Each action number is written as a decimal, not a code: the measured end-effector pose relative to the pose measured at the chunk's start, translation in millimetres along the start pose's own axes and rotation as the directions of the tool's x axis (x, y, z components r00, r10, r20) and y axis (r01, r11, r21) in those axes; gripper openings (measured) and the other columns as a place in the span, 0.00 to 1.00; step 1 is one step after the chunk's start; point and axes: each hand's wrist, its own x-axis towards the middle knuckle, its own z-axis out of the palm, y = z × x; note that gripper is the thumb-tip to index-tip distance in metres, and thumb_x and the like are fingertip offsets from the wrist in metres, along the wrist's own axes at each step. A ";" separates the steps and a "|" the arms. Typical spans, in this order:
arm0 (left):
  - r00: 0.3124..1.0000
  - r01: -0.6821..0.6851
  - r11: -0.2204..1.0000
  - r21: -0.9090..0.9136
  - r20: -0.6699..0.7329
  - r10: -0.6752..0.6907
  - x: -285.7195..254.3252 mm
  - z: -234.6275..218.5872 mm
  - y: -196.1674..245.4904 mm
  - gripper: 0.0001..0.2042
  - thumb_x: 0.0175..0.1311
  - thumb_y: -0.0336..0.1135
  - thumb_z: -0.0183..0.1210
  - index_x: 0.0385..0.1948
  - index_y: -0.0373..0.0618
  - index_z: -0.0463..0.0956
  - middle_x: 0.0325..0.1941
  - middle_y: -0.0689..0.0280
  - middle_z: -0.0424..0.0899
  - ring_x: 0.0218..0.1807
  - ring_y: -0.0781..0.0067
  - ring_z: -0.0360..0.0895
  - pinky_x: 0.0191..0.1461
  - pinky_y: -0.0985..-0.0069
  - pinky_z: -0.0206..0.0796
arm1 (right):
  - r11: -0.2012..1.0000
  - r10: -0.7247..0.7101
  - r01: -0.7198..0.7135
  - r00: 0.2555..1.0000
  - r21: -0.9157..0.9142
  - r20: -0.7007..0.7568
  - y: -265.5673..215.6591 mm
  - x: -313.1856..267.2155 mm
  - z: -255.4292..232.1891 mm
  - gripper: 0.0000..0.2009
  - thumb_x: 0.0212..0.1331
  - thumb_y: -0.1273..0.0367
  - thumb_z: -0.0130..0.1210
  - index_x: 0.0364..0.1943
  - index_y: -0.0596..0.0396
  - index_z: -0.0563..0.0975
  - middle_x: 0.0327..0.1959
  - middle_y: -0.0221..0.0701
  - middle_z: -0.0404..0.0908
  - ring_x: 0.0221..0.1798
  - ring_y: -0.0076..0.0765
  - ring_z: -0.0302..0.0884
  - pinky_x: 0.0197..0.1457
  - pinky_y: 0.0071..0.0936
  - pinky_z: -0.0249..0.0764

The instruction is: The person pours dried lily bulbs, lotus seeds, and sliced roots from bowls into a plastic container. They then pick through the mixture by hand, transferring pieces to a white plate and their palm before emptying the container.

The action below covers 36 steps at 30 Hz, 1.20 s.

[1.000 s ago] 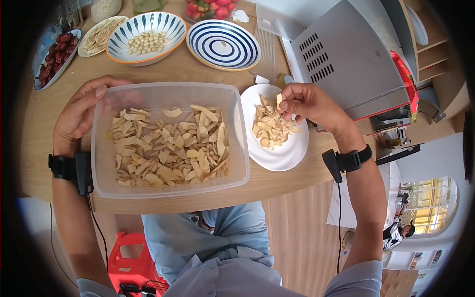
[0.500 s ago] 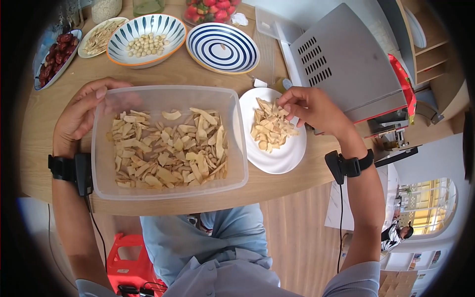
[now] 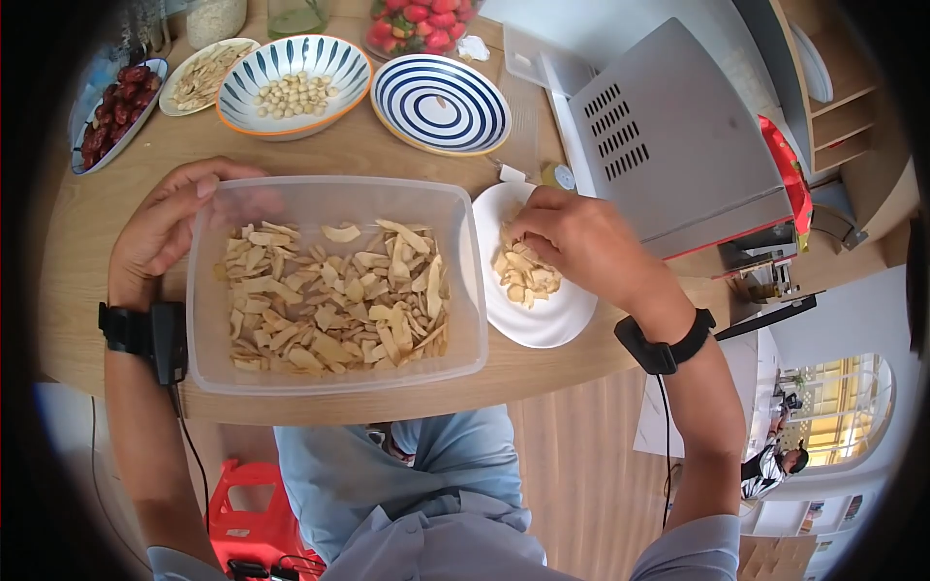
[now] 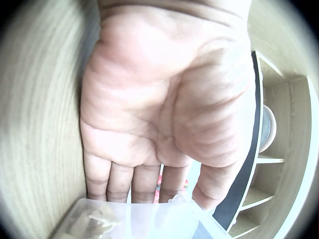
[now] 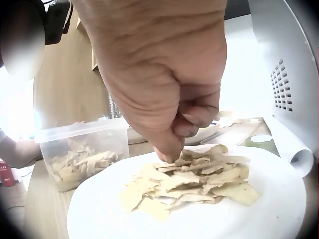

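Note:
A clear plastic box [image 3: 465,320] holding many pale dried slices [image 3: 339,300] stands at the table's front. My left hand [image 3: 179,218] grips its upper left corner, thumb over the rim and fingers behind the wall; the left wrist view shows the fingers [image 4: 144,184] against the box [image 4: 144,219]. To the right of the box is a white plate [image 3: 562,324] with a heap of similar slices [image 3: 528,276]. Over that heap my right hand [image 3: 591,247] has its fingertips down on the slices, thumb and fingers pinched together in the right wrist view, at the heap's top [image 5: 199,174].
Behind the box are a bowl of pale round seeds [image 3: 232,97], a blue-striped plate [image 3: 484,107], a dish of red dates [image 3: 116,116], a small plate of slices [image 3: 203,77] and strawberries [image 3: 421,24]. A grey appliance [image 3: 678,136] stands at the right.
The right hand first held a slice above the plate, then lowered it and moved left onto the heap, fingertips among the slices. The left hand keeps its grip on the box.

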 end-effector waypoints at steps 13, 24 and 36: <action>1.000 -0.012 0.999 0.035 -0.028 0.013 -1.4 3.6 0.8 0.27 0.77 0.47 0.57 0.63 0.27 0.74 0.59 0.46 0.85 0.63 0.54 0.84 0.71 0.63 0.73 | 1.000 0.014 -0.014 1.000 0.002 -0.021 9.8 2.8 5.4 0.04 0.61 0.71 0.66 0.35 0.54 0.82 0.37 0.34 0.84 0.40 0.48 0.85 0.44 0.41 0.80; 1.000 -0.008 1.000 0.003 -0.010 0.008 -0.7 4.8 2.2 0.27 0.76 0.45 0.58 0.63 0.27 0.74 0.60 0.46 0.85 0.63 0.56 0.84 0.71 0.64 0.73 | 0.980 0.006 0.002 0.999 0.201 -0.040 18.6 5.4 9.7 0.04 0.64 0.77 0.62 0.38 0.58 0.79 0.36 0.36 0.83 0.37 0.43 0.85 0.42 0.37 0.81; 0.996 0.093 0.993 0.074 -0.009 -0.093 -7.5 12.6 24.5 0.24 0.78 0.42 0.56 0.62 0.27 0.76 0.61 0.51 0.86 0.64 0.62 0.83 0.72 0.68 0.71 | 0.568 0.319 -0.065 0.936 0.821 -0.147 38.2 34.0 -13.4 0.02 0.71 0.78 0.60 0.44 0.61 0.81 0.36 0.26 0.86 0.31 0.15 0.79 0.34 0.17 0.76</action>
